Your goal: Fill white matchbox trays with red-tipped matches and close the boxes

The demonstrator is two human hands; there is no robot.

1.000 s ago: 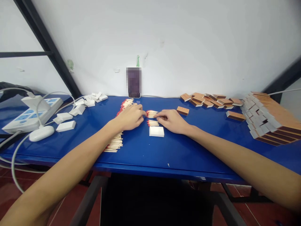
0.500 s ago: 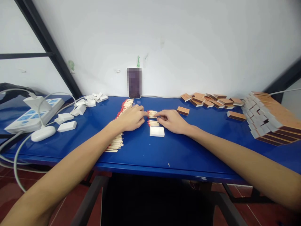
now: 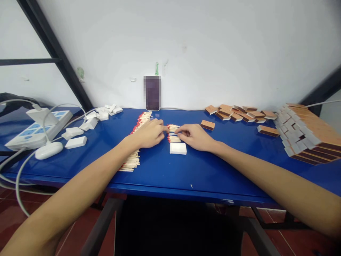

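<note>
My left hand (image 3: 149,133) and my right hand (image 3: 194,136) meet at a small bundle of red-tipped matches (image 3: 173,133) on the blue table (image 3: 160,170). Both hands have their fingers curled, fingertips pinching the bundle from either side. Just in front of the bundle lies a white matchbox tray (image 3: 178,148). A long row of loose matches (image 3: 134,145) runs under my left wrist, from the back of the table toward the front.
White inner trays (image 3: 76,141) lie scattered at the left beside a power strip (image 3: 34,129), a white mouse (image 3: 48,150) and cables. Brown matchbox sleeves (image 3: 237,113) lie at the back right, a big stack (image 3: 306,137) at far right. A phone (image 3: 152,93) leans on the wall.
Both hands stay at the match bundle, with only small shifts of the fingers. The view has moved slightly.
</note>
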